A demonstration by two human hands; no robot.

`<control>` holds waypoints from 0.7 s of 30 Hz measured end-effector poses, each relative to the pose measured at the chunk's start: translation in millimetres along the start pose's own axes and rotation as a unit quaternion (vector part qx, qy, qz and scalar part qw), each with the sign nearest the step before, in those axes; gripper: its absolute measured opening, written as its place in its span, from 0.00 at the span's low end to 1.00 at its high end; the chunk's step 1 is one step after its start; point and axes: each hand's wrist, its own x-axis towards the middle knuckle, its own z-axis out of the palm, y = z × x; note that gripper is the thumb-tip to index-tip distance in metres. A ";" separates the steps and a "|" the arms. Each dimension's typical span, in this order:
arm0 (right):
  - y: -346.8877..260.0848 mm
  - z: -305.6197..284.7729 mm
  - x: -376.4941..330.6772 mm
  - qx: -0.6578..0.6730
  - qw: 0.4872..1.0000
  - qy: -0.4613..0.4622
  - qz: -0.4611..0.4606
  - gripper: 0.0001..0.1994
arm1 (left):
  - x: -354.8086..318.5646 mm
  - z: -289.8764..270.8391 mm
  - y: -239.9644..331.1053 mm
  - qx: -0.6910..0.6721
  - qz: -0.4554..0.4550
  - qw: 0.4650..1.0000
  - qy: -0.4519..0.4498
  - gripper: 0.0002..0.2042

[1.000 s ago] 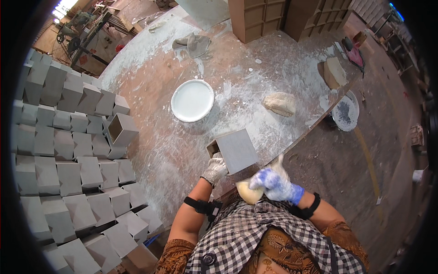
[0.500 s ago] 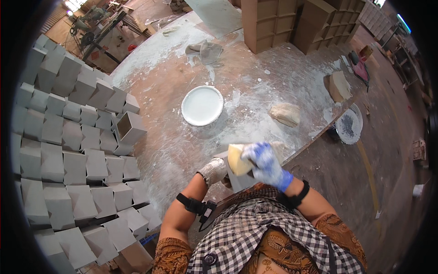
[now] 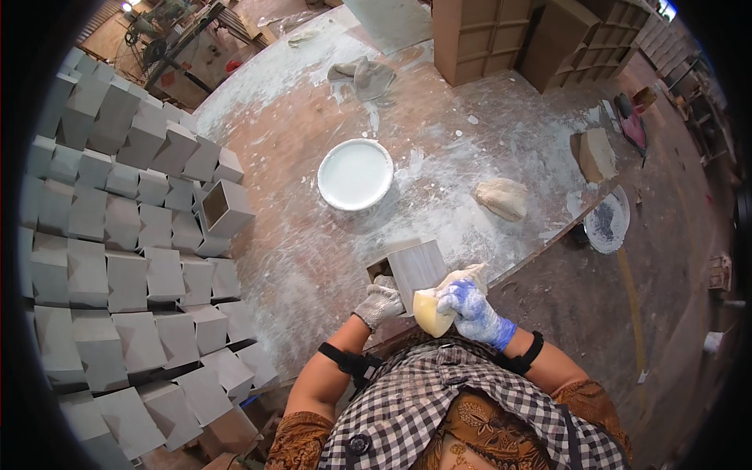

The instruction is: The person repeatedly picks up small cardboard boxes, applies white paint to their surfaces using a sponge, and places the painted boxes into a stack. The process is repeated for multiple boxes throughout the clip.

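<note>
At the table's near edge, my left hand, in an off-white knit glove, grips a small grey open-ended box by its left side. Some of its fingers are hidden at the box's dark opening. My right hand, in a white and blue glove, is closed on a pale yellow sponge. The sponge is by the box's lower right corner; whether they touch I cannot tell. Just beyond my right hand lies a crumpled cream cloth. Farther off stands a round tub of white liquid.
Rows of grey boxes are stacked on the left. A cream lump and a grey cloth lie on the white-smeared table. Brown compartmented boxes stand at the back. Past the right edge is a whitish basin.
My right hand and the sponge have moved off the box's upper face, down toward my body. More of the box's grey face shows, and the box sits slightly farther from me.
</note>
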 end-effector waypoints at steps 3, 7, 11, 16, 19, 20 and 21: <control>19.3 5.9 11.6 0.002 0.999 -0.026 0.024 0.12 | 3.0 -35.4 18.9 0.026 -0.048 0.991 -0.124 0.16; 61.3 8.0 69.1 0.093 0.989 0.039 0.107 0.11 | 4.1 -38.9 21.4 0.046 0.003 0.998 -0.033 0.16; 67.5 8.8 51.2 0.043 0.990 0.063 0.120 0.13 | 6.6 -46.9 28.6 0.059 0.008 0.997 -0.055 0.16; 29.5 9.7 -22.7 0.083 0.988 0.026 0.130 0.14 | 3.3 -21.8 14.5 0.034 -0.004 0.999 -0.022 0.16; 33.4 3.6 -3.5 0.131 0.984 0.020 0.116 0.13 | 2.8 -16.1 9.9 0.052 -0.014 0.996 -0.077 0.17; 46.3 3.0 12.8 0.096 0.985 0.004 0.144 0.13 | 4.6 -27.7 14.6 0.054 -0.007 0.995 -0.089 0.17; 83.2 15.5 11.8 -0.018 0.997 0.005 0.070 0.15 | 7.6 -35.7 19.8 0.058 0.005 0.993 -0.100 0.17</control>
